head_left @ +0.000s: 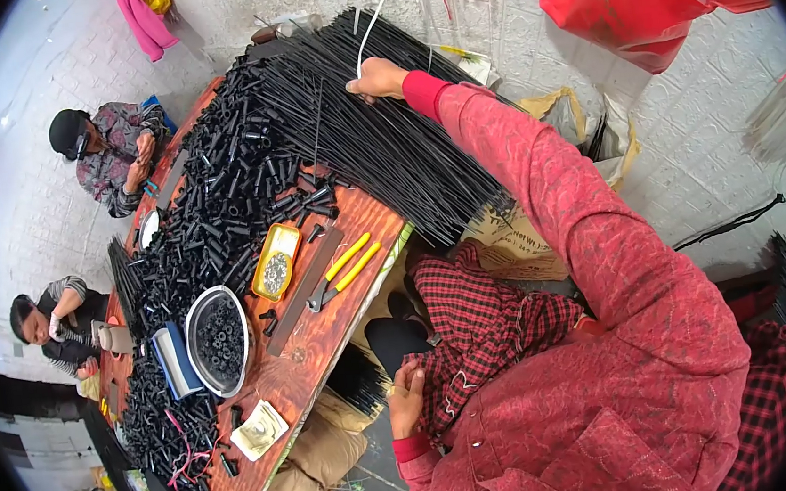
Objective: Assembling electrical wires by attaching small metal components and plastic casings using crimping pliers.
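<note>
My right hand [379, 78] reaches to the far side of the table, its fingers closed on a thin white strip [372, 28] that curves upward. Beneath that hand lies a broad bundle of long thin black rods [374, 143]. Near my lap, my left hand [406, 401] is loosely open with its fingers partly curled, and nothing shows in it. A red-and-black checked cloth [484, 303] covers my lap beside it. Left of the rods spreads a big heap of short black tubular parts [217, 187].
On the wooden table [316, 333] lie yellow-handled pliers [344, 274], a yellow tray [259, 285] of small metal pieces, an oval bowl [250, 363] of black rings and folded paper [259, 431]. Two people [115, 159] sit across. A red bag [620, 1] hangs on the wall.
</note>
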### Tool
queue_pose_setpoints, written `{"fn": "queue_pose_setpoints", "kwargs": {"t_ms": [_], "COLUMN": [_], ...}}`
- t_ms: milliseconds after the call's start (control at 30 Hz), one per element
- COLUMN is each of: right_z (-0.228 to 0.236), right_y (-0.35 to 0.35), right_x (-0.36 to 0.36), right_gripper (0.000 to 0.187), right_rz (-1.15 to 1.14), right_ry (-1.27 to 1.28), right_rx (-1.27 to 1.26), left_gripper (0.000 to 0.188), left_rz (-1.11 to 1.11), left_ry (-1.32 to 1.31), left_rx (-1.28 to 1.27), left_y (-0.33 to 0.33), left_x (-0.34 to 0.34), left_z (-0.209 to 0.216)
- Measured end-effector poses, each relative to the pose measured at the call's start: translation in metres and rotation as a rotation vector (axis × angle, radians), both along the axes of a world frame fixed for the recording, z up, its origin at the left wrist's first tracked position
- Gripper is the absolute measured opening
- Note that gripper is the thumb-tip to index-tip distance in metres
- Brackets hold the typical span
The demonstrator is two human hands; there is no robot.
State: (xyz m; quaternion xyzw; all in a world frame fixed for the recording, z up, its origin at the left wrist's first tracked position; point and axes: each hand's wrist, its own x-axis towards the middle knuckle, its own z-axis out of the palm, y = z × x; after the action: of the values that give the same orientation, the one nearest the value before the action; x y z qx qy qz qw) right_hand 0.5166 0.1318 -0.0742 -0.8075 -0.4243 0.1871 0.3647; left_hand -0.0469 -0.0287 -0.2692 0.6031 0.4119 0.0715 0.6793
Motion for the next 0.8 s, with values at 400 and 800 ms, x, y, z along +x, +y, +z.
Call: {"fn": "queue_pose_setpoints", "kwargs": {"t_ms": [400,800], "right_z": [0.067,0.236], "right_y": [-0.010,-0.041], "right_x": [-0.031,-0.203], "right_gripper": [0.033,0.034], "right_rz": [0.037,-0.005], "right_ry": [0.471,0.452], "right_rx": [0.233,0.809], "left_gripper": [0.037,0.036], "left_rz": [0.002,0.034], "left_ry": [0.009,-0.023], "left_rx": [0.000,0.094], "left_y": [-0.005,-0.014], "left_x": [-0.001,0.005], "left_z": [0.014,0.017]}}
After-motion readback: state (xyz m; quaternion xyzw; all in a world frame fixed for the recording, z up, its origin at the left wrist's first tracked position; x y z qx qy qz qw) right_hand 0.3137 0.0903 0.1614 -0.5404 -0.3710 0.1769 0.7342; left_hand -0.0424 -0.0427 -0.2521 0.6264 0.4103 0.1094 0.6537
